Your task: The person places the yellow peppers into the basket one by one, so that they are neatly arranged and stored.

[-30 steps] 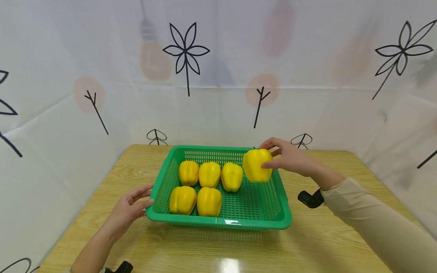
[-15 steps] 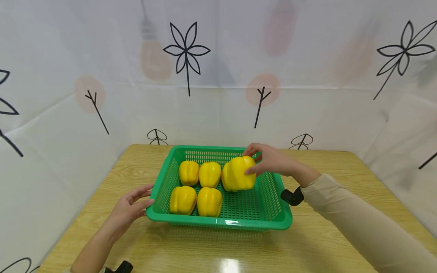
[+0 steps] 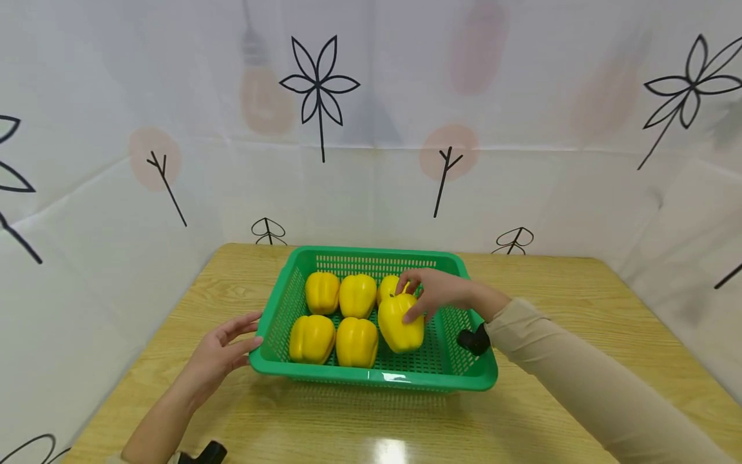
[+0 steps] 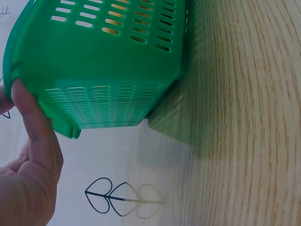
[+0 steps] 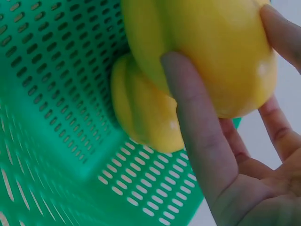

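A yellow bell pepper (image 3: 400,323) hangs tilted over the right part of the green plastic basket (image 3: 371,374). My right hand (image 3: 436,291) grips it, with the thumb on its near side and fingers round the far side, seen close up in the right wrist view. My left hand (image 3: 223,351) touches the basket's left rim with its thumb and fingertips; in the left wrist view the thumb lies against the rim's edge. Several other yellow bell peppers (image 3: 356,341) sit in two rows in the basket. One back-row bell pepper (image 3: 387,286) is partly hidden behind the held one.
The basket stands on a wood-grain table (image 3: 313,428). Behind rises a pale cloth backdrop (image 3: 371,193) with drawn plants. A black wrist device (image 3: 474,339) is at the right sleeve, over the basket's right rim; another (image 3: 210,453) is at the left wrist.
My right hand has carried the bell pepper from above the basket's back right corner leftward, then lower and nearer to the front row. My left hand stays at the rim.
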`<state>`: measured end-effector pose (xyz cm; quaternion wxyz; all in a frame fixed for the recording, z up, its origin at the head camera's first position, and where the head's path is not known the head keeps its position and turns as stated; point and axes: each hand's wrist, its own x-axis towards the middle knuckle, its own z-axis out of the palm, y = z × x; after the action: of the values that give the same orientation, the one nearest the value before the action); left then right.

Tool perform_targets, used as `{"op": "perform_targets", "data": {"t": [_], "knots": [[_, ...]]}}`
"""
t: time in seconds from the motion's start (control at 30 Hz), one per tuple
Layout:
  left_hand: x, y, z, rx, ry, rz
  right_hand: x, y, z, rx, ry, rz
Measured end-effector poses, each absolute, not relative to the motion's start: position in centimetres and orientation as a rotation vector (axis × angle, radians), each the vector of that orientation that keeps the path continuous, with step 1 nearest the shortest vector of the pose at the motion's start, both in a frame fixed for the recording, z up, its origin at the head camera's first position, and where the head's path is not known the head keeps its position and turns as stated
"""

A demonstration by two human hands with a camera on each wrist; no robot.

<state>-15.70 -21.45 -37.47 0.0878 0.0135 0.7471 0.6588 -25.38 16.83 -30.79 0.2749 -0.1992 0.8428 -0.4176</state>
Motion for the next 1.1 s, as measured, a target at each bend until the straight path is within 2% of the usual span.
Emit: {"op": "perform_targets", "data": {"t": [0.8,1.1], "knots": [[-15.7,-21.4,-37.5,0.030,2.221,1.965,-24.7,15.8,-32.1,-0.405,2.154,-0.955],[-15.7,-21.4,-37.4,0.024,2.223,1.973,-24.3,15.7,-32.5,-0.332,2.127,-1.052]]}}
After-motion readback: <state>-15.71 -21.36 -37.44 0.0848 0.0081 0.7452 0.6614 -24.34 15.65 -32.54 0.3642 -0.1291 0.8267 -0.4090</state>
